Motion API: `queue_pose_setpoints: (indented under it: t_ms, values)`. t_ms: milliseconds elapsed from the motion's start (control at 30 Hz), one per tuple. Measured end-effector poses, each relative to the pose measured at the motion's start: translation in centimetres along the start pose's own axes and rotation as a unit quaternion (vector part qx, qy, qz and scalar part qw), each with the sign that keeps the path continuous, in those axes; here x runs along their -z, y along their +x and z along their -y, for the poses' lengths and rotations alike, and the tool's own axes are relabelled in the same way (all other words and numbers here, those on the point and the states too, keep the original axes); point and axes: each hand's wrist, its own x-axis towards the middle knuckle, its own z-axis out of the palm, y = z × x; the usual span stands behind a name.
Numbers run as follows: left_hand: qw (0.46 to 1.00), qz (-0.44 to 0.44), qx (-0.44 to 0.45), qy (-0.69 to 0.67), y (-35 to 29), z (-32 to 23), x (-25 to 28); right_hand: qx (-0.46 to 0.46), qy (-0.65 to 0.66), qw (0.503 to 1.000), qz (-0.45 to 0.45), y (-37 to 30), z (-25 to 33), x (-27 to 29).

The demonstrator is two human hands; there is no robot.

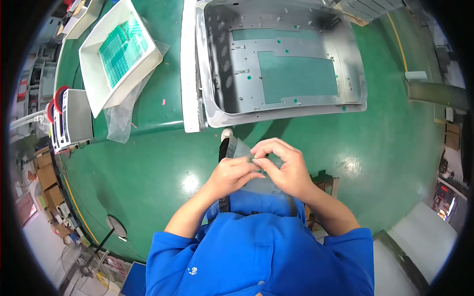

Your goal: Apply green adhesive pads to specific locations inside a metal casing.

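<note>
In front of my body, my two hands are together. My left hand point(233, 175) is closed, its fingers bent around a clear plastic sheet point(261, 186) that shows above and below the hands. Thumb and forefinger of my right hand point(286, 165) are pinched together beside the left fingertips; what lies between them is too small to make out. Beyond the hands stands a large grey metal housing point(244, 59), its open side up, with cutouts and several small green dots point(249, 77) on its inner panel.
A white bin point(94, 84) holding green dotted sheets point(118, 52) stands on the green table at the far left, over a clear plastic bag point(121, 121). Next to it is a white box-shaped device point(76, 118) with red rings. A round-headed stand point(116, 226) stands lower left.
</note>
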Motion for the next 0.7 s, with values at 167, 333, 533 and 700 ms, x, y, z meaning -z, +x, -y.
queue_pose_setpoints:
  t_ms: [167,333,533,700]
  values:
    - [0.998,-0.003,0.056,-0.032,-1.9,3.5,1.7,-0.078,0.033,0.982,-0.170,2.8,-3.5,-1.8]
    - [0.995,0.013,0.093,-0.045,-3.5,5.5,4.0,-0.082,-0.112,0.963,-0.233,4.1,-6.0,-2.6]
    - [0.992,0.030,0.100,-0.064,-3.2,6.0,5.4,-0.093,-0.162,0.950,-0.249,4.7,-6.1,-3.1]
    - [0.990,0.030,0.107,-0.081,-3.2,6.0,5.7,-0.104,-0.194,0.941,-0.257,4.8,-5.8,-3.3]
